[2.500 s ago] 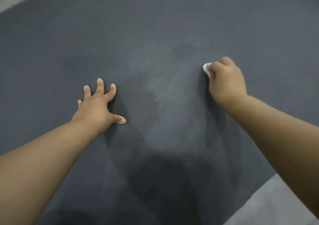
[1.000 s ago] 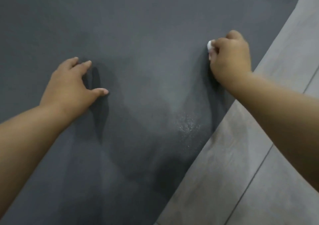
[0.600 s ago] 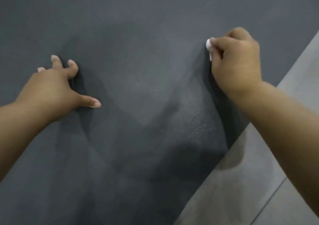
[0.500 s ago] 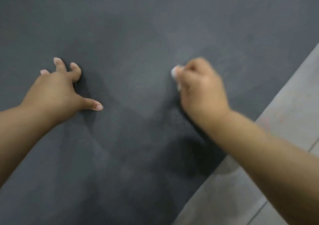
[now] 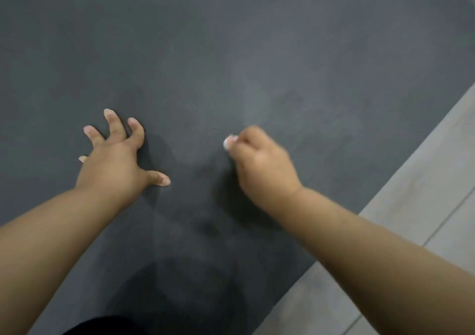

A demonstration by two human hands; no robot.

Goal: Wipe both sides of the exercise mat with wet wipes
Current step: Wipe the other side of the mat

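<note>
Exercise mat [image 5: 231,39] bears left hand [image 5: 115,165], grip wide; right hand [image 5: 262,165] grip holds wet wipe [image 5: 228,141]

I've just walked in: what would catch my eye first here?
Two bare hands on a big dark grey exercise mat that fills most of the view. The left hand rests spread on it, and the right hand is bunched round a small white wet wipe. Pale floor shows along the right.
</note>
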